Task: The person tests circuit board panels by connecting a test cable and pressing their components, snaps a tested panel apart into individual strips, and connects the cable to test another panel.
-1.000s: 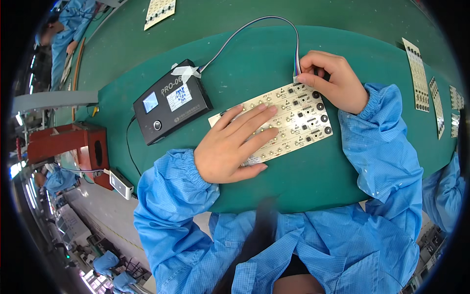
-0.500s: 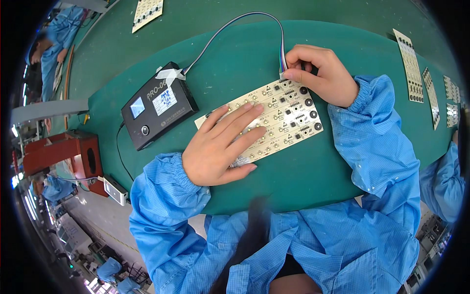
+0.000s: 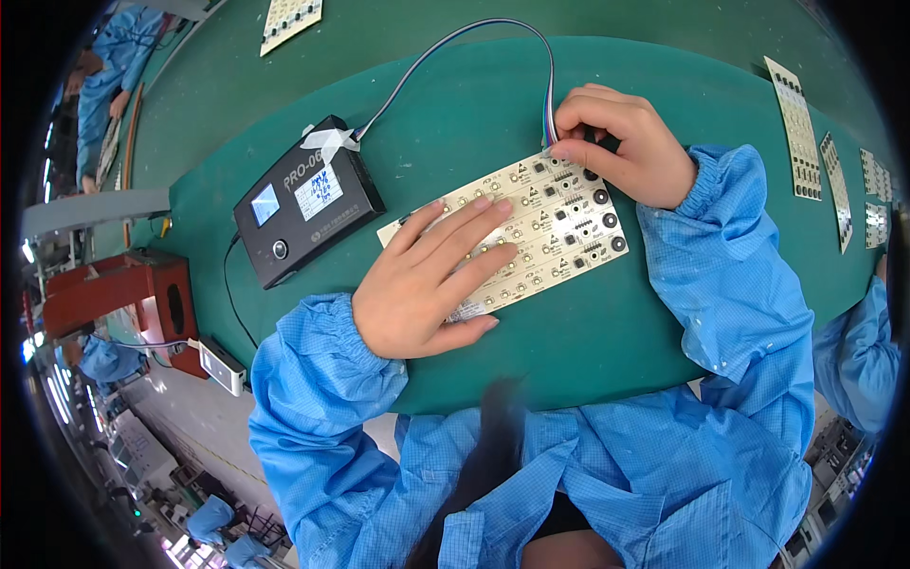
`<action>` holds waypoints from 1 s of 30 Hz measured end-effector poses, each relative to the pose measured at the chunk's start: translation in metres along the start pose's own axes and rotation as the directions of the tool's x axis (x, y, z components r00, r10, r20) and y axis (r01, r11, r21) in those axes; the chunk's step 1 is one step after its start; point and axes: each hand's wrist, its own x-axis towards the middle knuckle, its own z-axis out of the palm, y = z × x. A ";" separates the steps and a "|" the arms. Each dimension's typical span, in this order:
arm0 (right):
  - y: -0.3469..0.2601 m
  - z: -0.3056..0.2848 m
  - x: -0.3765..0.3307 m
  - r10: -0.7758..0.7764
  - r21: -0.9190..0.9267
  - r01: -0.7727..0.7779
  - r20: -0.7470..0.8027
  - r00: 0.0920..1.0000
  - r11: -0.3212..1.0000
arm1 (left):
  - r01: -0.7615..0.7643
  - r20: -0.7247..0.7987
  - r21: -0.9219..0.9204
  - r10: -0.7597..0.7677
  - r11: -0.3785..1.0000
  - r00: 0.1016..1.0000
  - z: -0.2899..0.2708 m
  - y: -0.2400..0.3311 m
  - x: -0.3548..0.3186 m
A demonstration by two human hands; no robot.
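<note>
A cream circuit board panel (image 3: 531, 261) lies tilted on the green mat, with small chips, pin rows and round black parts along its right end. My left hand (image 3: 431, 280) rests flat on its left half, fingers spread and holding nothing. At the board's upper right corner, my right hand (image 3: 621, 142) pinches the connector end of a multicoloured ribbon cable (image 3: 548, 104) against the pins there. The fingers partly hide that connector. From it the cable arches over to a black programmer box (image 3: 308, 204) with a small lit screen, a knob and a white label.
More circuit board panels lie at the right, one nearest (image 3: 794, 128), and another panel (image 3: 289, 21) at the far left. A red-brown metal stand (image 3: 123, 294) and a small white device (image 3: 222, 368) are at the left edge. Co-workers in blue sit at both sides.
My right hand stays at the same corner with the cable's connector, shifting only slightly. My left hand keeps its place on the board. A co-worker at the far left has moved an arm.
</note>
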 end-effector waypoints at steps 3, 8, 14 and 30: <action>0.003 -0.001 0.004 -0.063 -0.041 0.064 0.023 0.998 0.997 | 0.011 0.019 0.014 -0.011 1.000 1.000 -0.003 0.000 0.000; -0.001 0.000 0.008 -0.182 -0.072 0.184 0.029 0.983 0.980 | 0.010 -0.010 0.005 -0.009 1.000 1.000 -0.002 -0.001 -0.008; -0.024 -0.007 0.000 -0.075 -0.140 0.086 0.081 0.994 0.986 | -0.057 -0.095 -0.062 0.051 0.996 0.994 0.008 0.001 -0.017; -0.029 -0.003 -0.004 0.024 -0.123 -0.012 0.096 0.995 0.992 | -0.060 -0.110 -0.047 0.054 0.997 0.992 0.010 0.006 -0.027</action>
